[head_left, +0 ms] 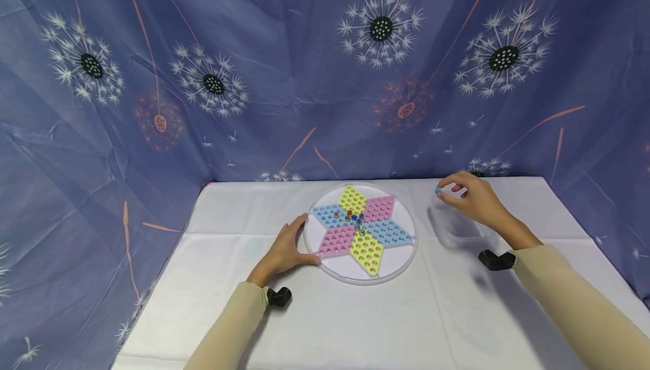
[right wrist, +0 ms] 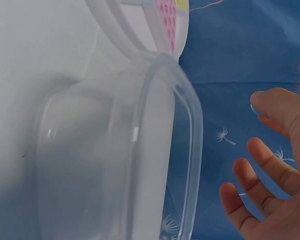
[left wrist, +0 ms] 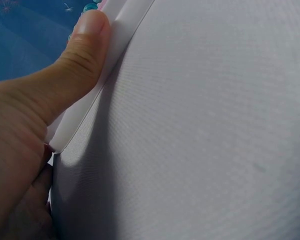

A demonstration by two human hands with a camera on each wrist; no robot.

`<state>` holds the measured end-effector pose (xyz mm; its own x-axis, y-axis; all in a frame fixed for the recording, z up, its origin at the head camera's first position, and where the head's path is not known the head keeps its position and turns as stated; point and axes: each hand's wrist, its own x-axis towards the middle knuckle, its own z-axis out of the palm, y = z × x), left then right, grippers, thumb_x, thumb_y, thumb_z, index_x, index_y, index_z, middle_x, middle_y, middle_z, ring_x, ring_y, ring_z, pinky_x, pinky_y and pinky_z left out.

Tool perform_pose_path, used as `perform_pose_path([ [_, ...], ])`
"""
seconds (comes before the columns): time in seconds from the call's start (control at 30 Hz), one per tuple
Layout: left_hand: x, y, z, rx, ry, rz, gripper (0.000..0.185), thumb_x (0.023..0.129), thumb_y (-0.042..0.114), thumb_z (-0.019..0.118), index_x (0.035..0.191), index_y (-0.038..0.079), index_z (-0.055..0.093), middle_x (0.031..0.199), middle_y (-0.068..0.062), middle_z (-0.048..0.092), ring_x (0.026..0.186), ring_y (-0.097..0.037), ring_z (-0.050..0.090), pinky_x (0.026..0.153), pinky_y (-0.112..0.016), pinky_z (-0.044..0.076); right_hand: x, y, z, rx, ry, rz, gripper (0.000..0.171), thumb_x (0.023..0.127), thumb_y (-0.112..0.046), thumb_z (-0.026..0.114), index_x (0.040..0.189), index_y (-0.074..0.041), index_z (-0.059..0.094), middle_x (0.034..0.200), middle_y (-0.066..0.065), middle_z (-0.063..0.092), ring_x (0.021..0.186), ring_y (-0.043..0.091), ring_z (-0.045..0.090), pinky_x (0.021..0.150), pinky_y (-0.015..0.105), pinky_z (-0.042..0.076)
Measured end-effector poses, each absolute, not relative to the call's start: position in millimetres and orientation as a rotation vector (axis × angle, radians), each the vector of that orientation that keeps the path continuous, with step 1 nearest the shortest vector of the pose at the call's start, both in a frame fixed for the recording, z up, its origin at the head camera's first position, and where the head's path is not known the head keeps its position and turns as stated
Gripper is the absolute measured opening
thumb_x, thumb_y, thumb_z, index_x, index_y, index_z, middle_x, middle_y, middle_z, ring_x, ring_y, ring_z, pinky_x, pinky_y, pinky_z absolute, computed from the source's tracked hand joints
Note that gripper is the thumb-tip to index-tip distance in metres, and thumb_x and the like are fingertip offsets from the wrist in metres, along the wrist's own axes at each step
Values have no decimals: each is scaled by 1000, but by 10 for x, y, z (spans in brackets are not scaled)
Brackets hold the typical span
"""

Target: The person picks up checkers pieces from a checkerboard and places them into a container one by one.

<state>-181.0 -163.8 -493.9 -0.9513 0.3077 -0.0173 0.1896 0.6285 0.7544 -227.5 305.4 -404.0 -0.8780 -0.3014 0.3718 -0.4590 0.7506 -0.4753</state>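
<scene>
A round white Chinese checkers board (head_left: 368,275) with a star of yellow, pink and blue sections lies on the table. Several small marbles (head_left: 354,217) sit in holes around its middle and upper left. My left hand (head_left: 285,251) holds the board's left edge; in the left wrist view, the thumb (left wrist: 85,50) lies over the white rim (left wrist: 85,107). Between thumb and index finger, my right hand (head_left: 474,201) pinches a light blue marble (head_left: 438,189), partly hidden in the right wrist view (right wrist: 255,110). This hand is raised above a clear plastic box (head_left: 459,240), its other fingers loosely bent.
A white cloth (head_left: 386,325) covers the table. Behind and beside it hangs a blue curtain (head_left: 304,48) with dandelion prints. The clear box stands right of the board, a small gap between them. Each wrist bears a black camera mount (head_left: 496,260).
</scene>
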Motion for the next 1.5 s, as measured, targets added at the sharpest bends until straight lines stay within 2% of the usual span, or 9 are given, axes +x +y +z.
perform_pose_path([
  [0.2,-1837,-1644,-4951,453,2720,1200,129,64,39,99,164,8,23,168,-11,28,156,-35,17,129,-47,6,-2264,3121,-4091,547,-2728,829,17,93,-17,78,109,-12,76,113,16,66,93,35,66,66,39,55],
  [0.4,-1848,-1646,-4956,457,2720,1189,130,64,40,98,164,8,22,168,-10,27,156,-31,18,130,-44,4,-2262,3163,-4172,530,-2806,813,16,94,-17,76,108,-9,76,116,19,67,91,33,65,68,40,54],
  [0.6,-1835,-1645,-4950,465,2724,1207,129,64,40,98,163,7,24,167,-14,29,155,-37,20,129,-50,7,-2271,3186,-4255,533,-2886,808,16,93,-16,76,107,-7,77,115,19,67,90,31,64,71,40,53],
  [0.73,-1831,-1646,-4954,450,2722,1198,129,64,40,98,164,8,23,167,-12,28,155,-37,18,129,-49,7,-2291,3198,-4307,524,-2946,817,16,92,-16,77,105,-7,77,115,21,66,88,29,63,70,39,53],
  [1.03,-1828,-1643,-4959,460,2724,1203,129,64,39,99,164,8,23,167,-13,28,155,-35,19,129,-47,7,-2339,3208,-4368,568,-3083,769,11,89,-16,79,97,-9,77,97,11,69,80,21,62,67,38,53],
  [1.5,-1825,-1650,-4974,456,2742,1208,127,64,40,99,163,8,26,166,-13,30,154,-44,17,128,-54,12,-2351,3194,-4410,650,-3136,748,6,88,-10,76,94,-7,76,88,2,65,75,16,53,67,37,48],
])
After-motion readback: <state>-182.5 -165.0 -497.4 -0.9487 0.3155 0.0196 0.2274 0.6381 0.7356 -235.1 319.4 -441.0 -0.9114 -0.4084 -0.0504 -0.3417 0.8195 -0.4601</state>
